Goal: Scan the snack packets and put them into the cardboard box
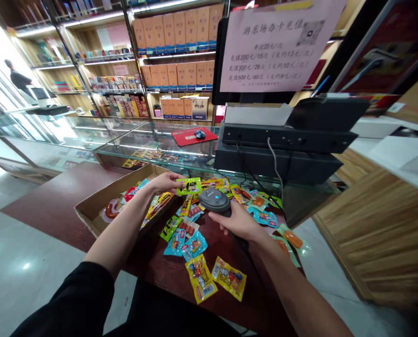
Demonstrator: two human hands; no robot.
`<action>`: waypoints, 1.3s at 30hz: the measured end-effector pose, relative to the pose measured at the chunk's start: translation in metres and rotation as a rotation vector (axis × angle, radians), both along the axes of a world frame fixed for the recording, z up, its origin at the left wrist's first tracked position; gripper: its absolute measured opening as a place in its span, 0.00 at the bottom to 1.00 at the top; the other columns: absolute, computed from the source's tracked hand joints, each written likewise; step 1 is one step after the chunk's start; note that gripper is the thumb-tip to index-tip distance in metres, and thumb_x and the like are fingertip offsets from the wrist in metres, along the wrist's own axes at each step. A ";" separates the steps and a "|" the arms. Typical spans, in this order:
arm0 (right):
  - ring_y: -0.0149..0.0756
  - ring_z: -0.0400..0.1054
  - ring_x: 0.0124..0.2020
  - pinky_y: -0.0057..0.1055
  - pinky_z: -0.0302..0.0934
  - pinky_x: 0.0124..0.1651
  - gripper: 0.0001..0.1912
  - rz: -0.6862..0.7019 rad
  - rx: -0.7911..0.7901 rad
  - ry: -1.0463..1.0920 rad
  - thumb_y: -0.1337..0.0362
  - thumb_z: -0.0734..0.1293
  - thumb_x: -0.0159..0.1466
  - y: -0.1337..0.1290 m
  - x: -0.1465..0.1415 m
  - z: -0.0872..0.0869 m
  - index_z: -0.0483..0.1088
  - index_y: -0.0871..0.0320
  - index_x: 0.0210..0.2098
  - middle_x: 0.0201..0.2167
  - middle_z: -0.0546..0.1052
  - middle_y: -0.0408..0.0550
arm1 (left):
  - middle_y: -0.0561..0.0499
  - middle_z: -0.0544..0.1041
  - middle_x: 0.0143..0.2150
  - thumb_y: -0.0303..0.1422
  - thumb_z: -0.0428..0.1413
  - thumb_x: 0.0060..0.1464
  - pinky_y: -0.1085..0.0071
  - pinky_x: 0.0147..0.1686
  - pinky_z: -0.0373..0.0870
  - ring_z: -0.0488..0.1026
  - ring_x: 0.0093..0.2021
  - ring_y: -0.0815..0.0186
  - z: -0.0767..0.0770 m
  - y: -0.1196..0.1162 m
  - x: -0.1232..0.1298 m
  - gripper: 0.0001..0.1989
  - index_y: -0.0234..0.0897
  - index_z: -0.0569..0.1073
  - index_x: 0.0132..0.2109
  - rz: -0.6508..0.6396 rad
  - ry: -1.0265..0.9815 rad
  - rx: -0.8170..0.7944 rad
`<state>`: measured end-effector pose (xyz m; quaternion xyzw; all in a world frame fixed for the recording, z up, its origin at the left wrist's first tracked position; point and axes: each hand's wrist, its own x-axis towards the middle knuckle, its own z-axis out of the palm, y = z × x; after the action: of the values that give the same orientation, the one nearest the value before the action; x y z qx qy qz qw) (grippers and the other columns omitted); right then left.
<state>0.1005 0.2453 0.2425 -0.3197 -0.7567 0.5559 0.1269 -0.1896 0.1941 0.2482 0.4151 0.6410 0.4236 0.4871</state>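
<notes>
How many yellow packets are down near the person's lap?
2: the left yellow packet lies just below the blue packets, and the right yellow packet beside it. The right arm could hide more.

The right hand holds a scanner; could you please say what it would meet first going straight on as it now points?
Led by the scanner, the right hand would probably first meet the green packet held by the left hand, though depth between them is hard to judge.
</notes>
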 end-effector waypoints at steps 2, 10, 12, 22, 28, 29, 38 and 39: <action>0.31 0.68 0.15 0.25 0.61 0.17 0.13 0.003 0.000 -0.008 0.55 0.71 0.58 0.001 0.000 0.000 0.68 0.57 0.34 0.16 0.72 0.41 | 0.48 0.79 0.37 0.38 0.71 0.36 0.74 0.29 0.73 0.75 0.32 0.69 0.000 0.000 0.001 0.21 0.34 0.78 0.38 -0.002 0.022 0.007; 0.32 0.69 0.15 0.25 0.62 0.18 0.14 0.022 0.043 0.002 0.53 0.71 0.59 0.004 0.001 -0.006 0.70 0.58 0.32 0.16 0.73 0.42 | 0.45 0.80 0.42 0.37 0.69 0.38 0.73 0.32 0.73 0.77 0.36 0.65 0.001 -0.002 0.002 0.24 0.34 0.78 0.45 -0.052 0.019 -0.001; 0.33 0.69 0.16 0.25 0.63 0.18 0.14 0.023 0.046 -0.003 0.53 0.70 0.59 0.004 0.000 -0.006 0.70 0.58 0.33 0.16 0.73 0.42 | 0.46 0.80 0.41 0.37 0.69 0.38 0.73 0.32 0.73 0.77 0.35 0.66 0.000 -0.002 0.001 0.25 0.33 0.78 0.45 -0.050 0.019 -0.004; 0.32 0.68 0.15 0.26 0.61 0.18 0.16 0.032 0.053 0.004 0.52 0.71 0.59 0.004 0.001 -0.004 0.70 0.58 0.38 0.18 0.73 0.41 | 0.51 0.78 0.33 0.40 0.71 0.34 0.75 0.29 0.71 0.74 0.29 0.70 0.021 -0.013 -0.016 0.24 0.34 0.78 0.40 0.063 0.102 0.015; 0.32 0.67 0.16 0.27 0.60 0.20 0.17 0.023 0.065 -0.029 0.51 0.70 0.59 0.006 0.003 -0.001 0.67 0.58 0.35 0.18 0.73 0.42 | 0.53 0.77 0.27 0.40 0.72 0.30 0.77 0.23 0.66 0.70 0.24 0.72 0.049 -0.082 -0.072 0.24 0.33 0.78 0.36 0.279 0.258 0.013; 0.32 0.67 0.16 0.28 0.60 0.20 0.17 0.025 0.068 -0.035 0.50 0.69 0.59 0.007 0.003 -0.001 0.67 0.58 0.35 0.18 0.73 0.42 | 0.52 0.77 0.28 0.40 0.72 0.30 0.77 0.23 0.67 0.71 0.24 0.71 0.053 -0.096 -0.082 0.24 0.33 0.78 0.36 0.294 0.275 -0.009; 0.33 0.68 0.17 0.29 0.61 0.20 0.19 0.032 0.080 -0.032 0.47 0.69 0.58 0.018 0.005 -0.006 0.66 0.58 0.32 0.18 0.72 0.43 | 0.47 0.79 0.35 0.41 0.71 0.33 0.71 0.33 0.74 0.76 0.33 0.66 0.069 -0.147 -0.100 0.24 0.34 0.79 0.39 0.393 0.262 -0.021; 0.33 0.68 0.17 0.29 0.61 0.20 0.19 0.019 0.077 -0.029 0.47 0.69 0.58 0.020 0.006 -0.006 0.66 0.57 0.32 0.19 0.73 0.43 | 0.47 0.79 0.35 0.41 0.71 0.33 0.70 0.33 0.74 0.76 0.33 0.66 0.067 -0.140 -0.096 0.25 0.34 0.79 0.40 0.373 0.258 -0.027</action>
<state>0.1067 0.2654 0.2365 -0.3156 -0.7822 0.5229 0.1228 -0.2859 0.0542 0.3156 0.3337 0.7693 0.4409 0.3200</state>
